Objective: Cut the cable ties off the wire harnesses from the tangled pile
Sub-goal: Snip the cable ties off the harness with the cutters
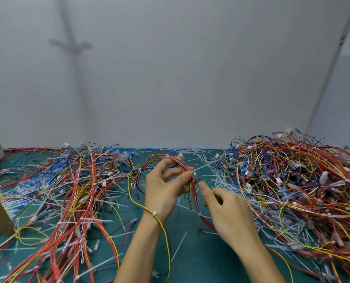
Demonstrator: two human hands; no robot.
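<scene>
In the head view, one wire harness (196, 201) was held lifted above the green table (190, 262), apart from the tangled pile (296, 180) on the right, presumably so that a single tie could be reached without other wires being caught. The harness was pinched by the left hand (161, 186), thumb and fingertips pressed together on the bundle, with a yellow strand draped over the wrist. The tip of a small metal cutter (196, 176) was set right against that pinch point. The cutter was gripped by the right hand (229, 213), fingers curled, the index finger stretched along it. Whether its blades were closed could not be told. Cut ties (212, 172) were scattered between hands and pile.
</scene>
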